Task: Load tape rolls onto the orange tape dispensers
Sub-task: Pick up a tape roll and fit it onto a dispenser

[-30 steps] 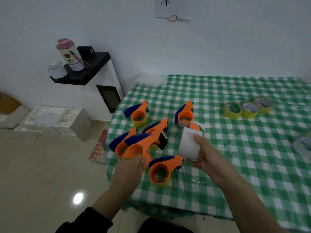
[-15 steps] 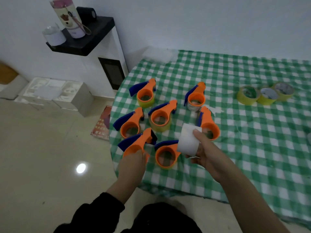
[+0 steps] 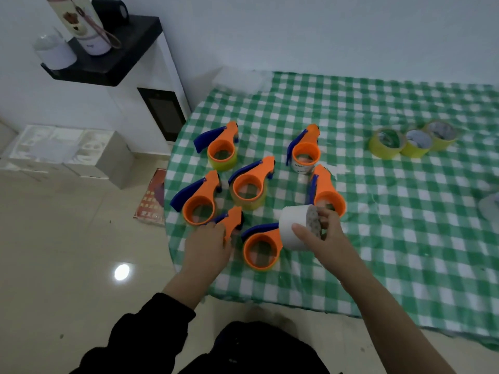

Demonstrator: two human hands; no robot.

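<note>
Several orange tape dispensers with blue handles lie on the green checked tablecloth [image 3: 378, 211], near its left edge. My left hand [image 3: 206, 249] grips one orange dispenser [image 3: 232, 221] just above the cloth, its nose pointing away from me. My right hand [image 3: 328, 238] holds a white tape roll [image 3: 293, 228] on its side, right beside another orange dispenser [image 3: 260, 247] that lies flat. Three yellow tape rolls [image 3: 413, 140] stand in a row at the far right.
A white cabinet with a dark shelf [image 3: 108, 60] carrying a bottle and cups stands left of the table. Boxes [image 3: 67, 152] sit on the floor below it. A pale object [image 3: 490, 206] lies at the table's right edge.
The camera has tilted down and closer. My left hand has lowered its dispenser toward the cloth. My right hand has turned the white roll so its open end shows.
</note>
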